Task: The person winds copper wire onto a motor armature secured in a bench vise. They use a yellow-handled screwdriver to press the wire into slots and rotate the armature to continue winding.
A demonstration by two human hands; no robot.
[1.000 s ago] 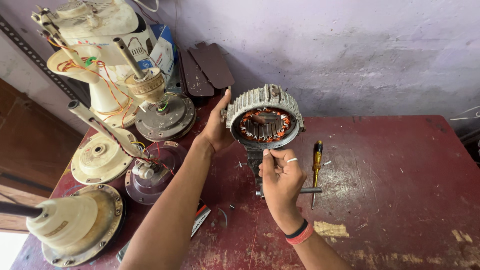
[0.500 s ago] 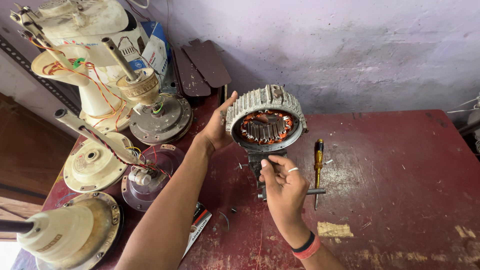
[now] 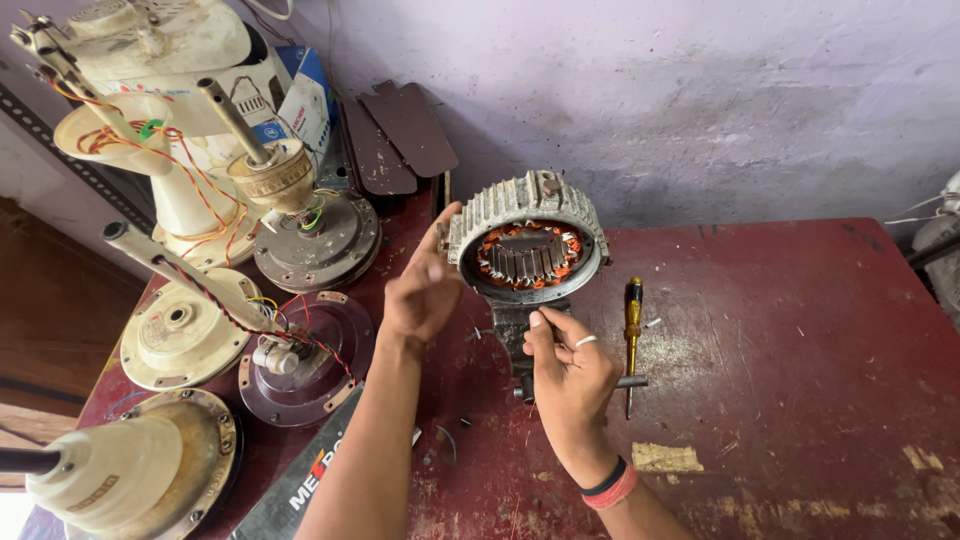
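Observation:
A grey finned motor stator (image 3: 527,205) with copper windings stands on edge, held in a small metal vise (image 3: 512,335) on the dark red table (image 3: 800,330). My left hand (image 3: 425,285) is open at the stator's left side, and its raised fingertips touch the finned rim. My right hand (image 3: 570,370) is curled around the vise just below the stator, with thumb and forefinger pinched at its top. It wears a ring and a red and black wristband. A yellow-handled screwdriver (image 3: 632,335) lies just right of that hand.
Several cream and grey ceiling fan motors (image 3: 180,330) with rods and red wires crowd the table's left side. Dark fan blades (image 3: 400,135) lean on the purple wall. A black flat pack (image 3: 310,480) lies under my left forearm. A tape patch (image 3: 668,458) sits near the front edge.
My left palm has drawn back from the stator, leaving only the fingertips on its rim. My right hand has stayed on the vise under the stator, its fingers shifting slightly.

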